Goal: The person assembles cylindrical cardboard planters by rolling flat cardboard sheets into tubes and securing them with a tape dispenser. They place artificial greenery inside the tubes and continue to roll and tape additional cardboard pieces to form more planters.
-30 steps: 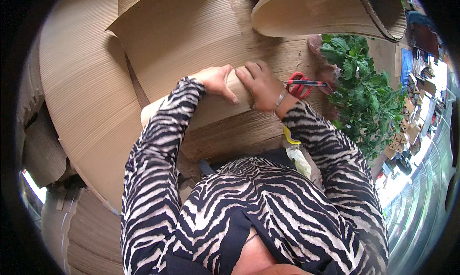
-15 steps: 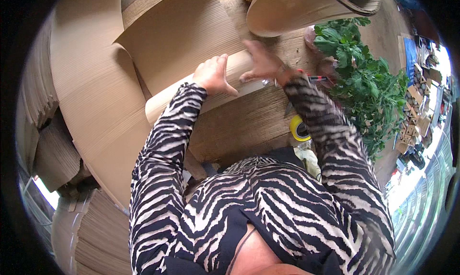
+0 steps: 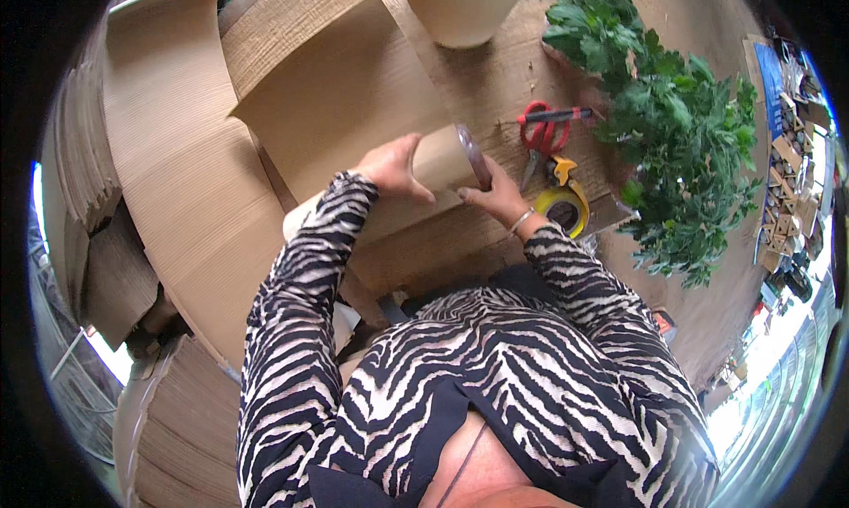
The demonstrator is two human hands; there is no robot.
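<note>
A tube of brown corrugated cardboard point(image 3: 440, 158) lies slanted on the wooden table in front of me, rolled from a wider sheet point(image 3: 345, 92) that spreads out behind it. My left hand point(image 3: 391, 167) wraps over the middle of the tube, thumb on the near side. At the tube's right end, my right hand point(image 3: 500, 195) curls round the rim, its thumb toward me and its fingers partly hidden behind. That end shows a dark purplish edge; what sits inside, I cannot make out.
Right of the tube lie red-handled scissors point(image 3: 545, 129), a dark pen-like tool point(image 3: 566, 114) and a yellow tape roll point(image 3: 561, 211) with a cutter. Leafy green plants point(image 3: 676, 145) stand farther right. Another cardboard tube point(image 3: 464, 13) is at the back; cardboard sheets point(image 3: 181, 154) fill the left.
My right hand has come down from above the tube to its right end and closed there. The left hand stays on the tube. Scissors and tape, partly covered before, show fully.
</note>
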